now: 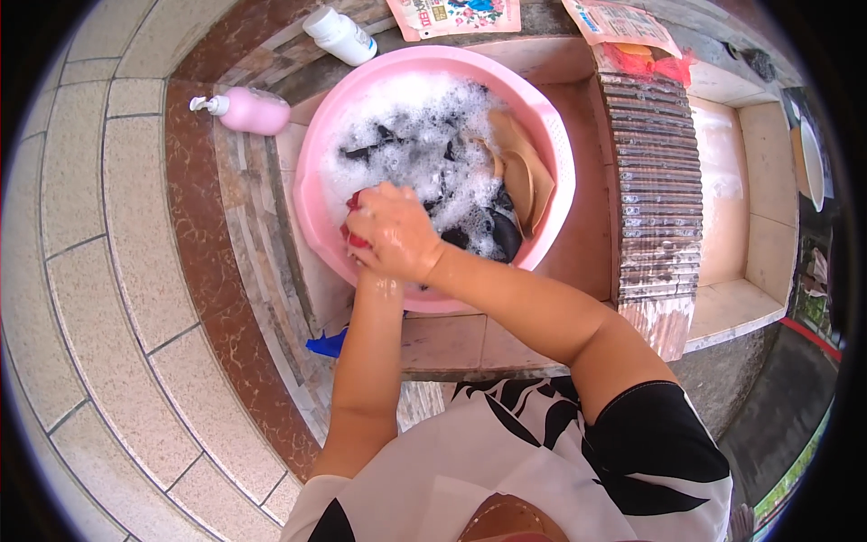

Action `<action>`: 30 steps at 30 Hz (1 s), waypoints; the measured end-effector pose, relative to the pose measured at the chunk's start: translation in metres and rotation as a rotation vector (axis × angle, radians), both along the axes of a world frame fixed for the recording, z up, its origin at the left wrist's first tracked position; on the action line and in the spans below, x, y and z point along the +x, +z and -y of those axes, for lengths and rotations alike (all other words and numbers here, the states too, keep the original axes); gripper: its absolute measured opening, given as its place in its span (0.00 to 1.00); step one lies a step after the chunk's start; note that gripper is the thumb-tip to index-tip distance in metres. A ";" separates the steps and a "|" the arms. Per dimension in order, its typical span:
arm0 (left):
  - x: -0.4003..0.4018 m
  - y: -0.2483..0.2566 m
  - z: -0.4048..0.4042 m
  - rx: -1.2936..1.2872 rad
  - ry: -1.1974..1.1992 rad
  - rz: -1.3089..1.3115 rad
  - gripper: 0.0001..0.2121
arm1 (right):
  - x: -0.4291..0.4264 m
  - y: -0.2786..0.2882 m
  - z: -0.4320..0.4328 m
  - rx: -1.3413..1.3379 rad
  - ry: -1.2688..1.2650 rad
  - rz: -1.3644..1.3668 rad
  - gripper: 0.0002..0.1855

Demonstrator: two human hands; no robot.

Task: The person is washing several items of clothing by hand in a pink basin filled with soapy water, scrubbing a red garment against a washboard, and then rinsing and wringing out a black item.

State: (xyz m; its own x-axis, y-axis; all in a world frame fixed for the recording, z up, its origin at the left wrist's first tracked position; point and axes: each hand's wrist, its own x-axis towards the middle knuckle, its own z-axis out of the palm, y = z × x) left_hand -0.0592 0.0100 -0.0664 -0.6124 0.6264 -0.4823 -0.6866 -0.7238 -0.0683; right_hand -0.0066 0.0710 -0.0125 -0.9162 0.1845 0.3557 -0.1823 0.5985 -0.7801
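My right hand (pixel 396 227) is clasped over my left hand (pixel 366 259) at the near left side of a pink plastic basin (pixel 313 223). Between them the hands squeeze a wet red cloth (pixel 355 237), which shows only in small patches. Most of my left hand is hidden under the right one. White suds (pixel 413 91) cover the water in the basin. Dark fabric (pixel 504 234) pokes through the foam, and a tan molded fabric piece (pixel 525 176), like a bra cup, leans against the right inner wall.
A pink pump bottle (pixel 254 110) lies on the left ledge. Behind the basin are a white plastic bottle (pixel 341 37) and a pink printed pouch (pixel 454 15). A ribbed washboard slab (pixel 653 183) divides the tiled sink on the right. Blue plastic (pixel 327 344) lies by my left forearm.
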 end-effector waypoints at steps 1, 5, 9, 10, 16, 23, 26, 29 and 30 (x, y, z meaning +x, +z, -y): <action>0.007 0.012 -0.004 -0.269 -0.070 -0.168 0.15 | -0.016 -0.003 -0.014 -0.123 -0.060 0.140 0.13; 0.015 0.016 0.009 -0.642 -0.199 -0.389 0.17 | -0.052 -0.052 -0.092 -0.248 -0.342 0.507 0.18; 0.008 -0.019 0.027 -1.213 -0.245 -1.022 0.18 | -0.027 -0.086 -0.073 0.120 -0.374 0.231 0.22; 0.005 -0.027 0.029 -1.402 -0.472 -1.158 0.18 | -0.019 -0.101 -0.068 0.374 -0.190 0.160 0.24; -0.002 0.023 0.013 -0.714 -0.311 -0.416 0.20 | -0.044 -0.115 -0.110 -0.303 -0.359 0.809 0.20; -0.018 0.009 0.044 -0.034 -0.275 -0.259 0.23 | 0.026 0.020 0.016 -0.277 0.024 0.166 0.11; -0.022 0.002 0.046 0.186 -0.353 -0.295 0.21 | 0.033 0.010 0.026 0.003 0.152 0.073 0.09; -0.015 0.006 0.037 -0.308 -0.319 -0.352 0.19 | -0.008 -0.005 -0.006 0.240 0.089 0.150 0.11; -0.009 0.005 0.032 -0.471 -0.303 -0.363 0.18 | -0.031 -0.018 -0.018 0.070 -0.029 0.083 0.13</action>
State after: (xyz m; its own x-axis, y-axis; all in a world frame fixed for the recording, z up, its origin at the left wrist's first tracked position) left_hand -0.0680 -0.0224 -0.0612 -0.6174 0.5694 -0.5427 -0.7842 -0.3912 0.4816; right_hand -0.0377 0.0888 -0.0303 -0.9376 0.1890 0.2920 -0.1005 0.6565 -0.7476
